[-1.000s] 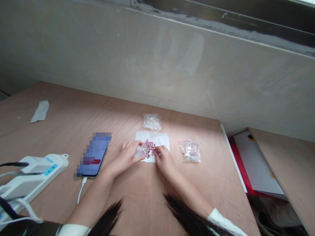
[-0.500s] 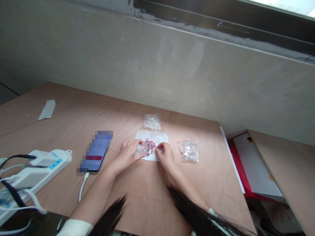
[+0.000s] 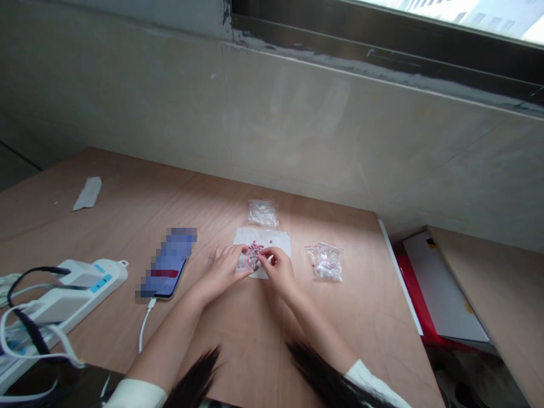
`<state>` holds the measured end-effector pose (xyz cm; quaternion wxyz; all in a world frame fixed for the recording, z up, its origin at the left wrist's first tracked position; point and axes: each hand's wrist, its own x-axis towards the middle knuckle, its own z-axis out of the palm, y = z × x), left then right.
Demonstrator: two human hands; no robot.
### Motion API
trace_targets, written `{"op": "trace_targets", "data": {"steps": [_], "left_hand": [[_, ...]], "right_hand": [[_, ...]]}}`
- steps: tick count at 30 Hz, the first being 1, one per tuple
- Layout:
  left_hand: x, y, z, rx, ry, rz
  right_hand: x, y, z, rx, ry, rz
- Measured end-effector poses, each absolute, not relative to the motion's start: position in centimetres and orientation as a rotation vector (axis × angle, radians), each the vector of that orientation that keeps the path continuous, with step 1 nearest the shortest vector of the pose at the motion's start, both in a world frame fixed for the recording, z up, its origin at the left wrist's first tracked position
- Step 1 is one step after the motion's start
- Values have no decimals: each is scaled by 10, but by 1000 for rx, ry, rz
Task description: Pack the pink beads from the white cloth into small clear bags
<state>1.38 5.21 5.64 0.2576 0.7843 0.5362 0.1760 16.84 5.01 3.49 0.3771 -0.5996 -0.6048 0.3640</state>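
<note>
My left hand [image 3: 223,271] and my right hand [image 3: 274,267] nearly meet on a white paper sheet [image 3: 276,243] on the plywood table [image 3: 127,218]. A cluster of small pink beads [image 3: 255,247] lies on the sheet, partly covered by my fingers. A thin pink loop [image 3: 252,260] sits between my hands, and my left fingers and thumb seem to hold it. My right fingertips pinch at it, but anything that small is hidden. Two clear plastic bags lie nearby: one behind the sheet [image 3: 263,213], one with pink beads to the right [image 3: 325,261].
A pixelated phone [image 3: 168,263] with a white cable lies left of my hands, beyond it a white power strip [image 3: 85,289] with wires. A paper strip [image 3: 88,193] lies far left. A wall and window stand behind the table; a red-edged folder [image 3: 442,289] sits to the right.
My right hand has moved left, over the beads and close to my left hand. The view has tilted upward, showing more of the window.
</note>
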Motion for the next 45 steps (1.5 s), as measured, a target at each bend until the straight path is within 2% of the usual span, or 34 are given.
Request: {"op": "trace_targets", "data": {"steps": [3,10,17,24,29,33,36,41,45], "left_hand": [[15,50,58,2128,1471,491],[7,51,58,2154,1487,564],[5,59,62,2136,1502,541],[14,59,57,2088,1529,565],[20,52,61,1998,1539,611],[12,48,59,1757,1511,822],[2,45,53,1326,1468,1062],[-2,41,41,834,1090,1052],[-1,42,33,730,1105,1088]], "right_hand": [[162,55,39,-1485,-1513,997],[176,89,23,-1811,-1628,592],[179,91,25,-1815,-1666,643],[158,61,61,-1456,-1597,1009],[151,43,58,-1532,-1601,879],[161,43,54,-1517,-1492,940],[167,46,59,-1489,-1413,948],[163,48,68,-1408,-1405,1035],[167,50,62,-1447,-1341,1068]]}}
